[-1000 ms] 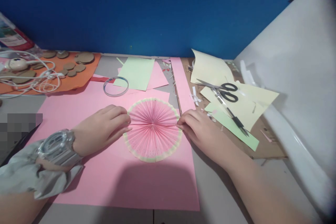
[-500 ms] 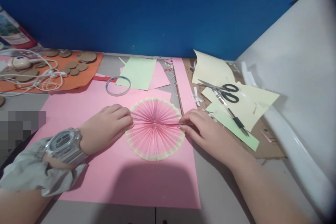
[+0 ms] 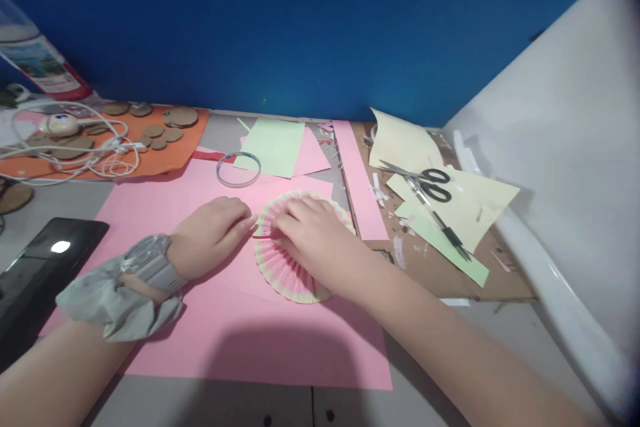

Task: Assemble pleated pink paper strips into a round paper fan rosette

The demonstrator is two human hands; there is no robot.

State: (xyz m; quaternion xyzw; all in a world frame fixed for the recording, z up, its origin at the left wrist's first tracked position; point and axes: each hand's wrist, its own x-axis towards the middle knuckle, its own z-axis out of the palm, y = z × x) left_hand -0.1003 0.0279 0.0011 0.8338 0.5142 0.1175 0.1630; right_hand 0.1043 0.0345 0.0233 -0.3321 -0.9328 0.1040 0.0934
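Note:
A round pleated pink paper fan (image 3: 295,280) with a pale yellow-green rim lies on a large pink sheet (image 3: 250,353). My left hand (image 3: 213,235), with a grey watch and scrunchie at the wrist, is closed at the fan's left edge, its fingertips pinching the pleats there. Over the upper middle of the fan rests my right hand (image 3: 320,240), fingers bent together, fingertips on the folds near the left side. It covers the fan's centre.
Behind the fan are a tape ring (image 3: 239,184) and a green sheet (image 3: 275,147). Black scissors (image 3: 434,184) and a pen (image 3: 440,223) lie on papers at right. At left are a phone (image 3: 50,267), white cables (image 3: 75,167), cardboard discs (image 3: 180,117) and a bottle (image 3: 43,63).
My right hand has moved left from the fan's right edge to lie over its upper middle. My left hand stays at the left edge. The view has shifted slightly, showing the phone.

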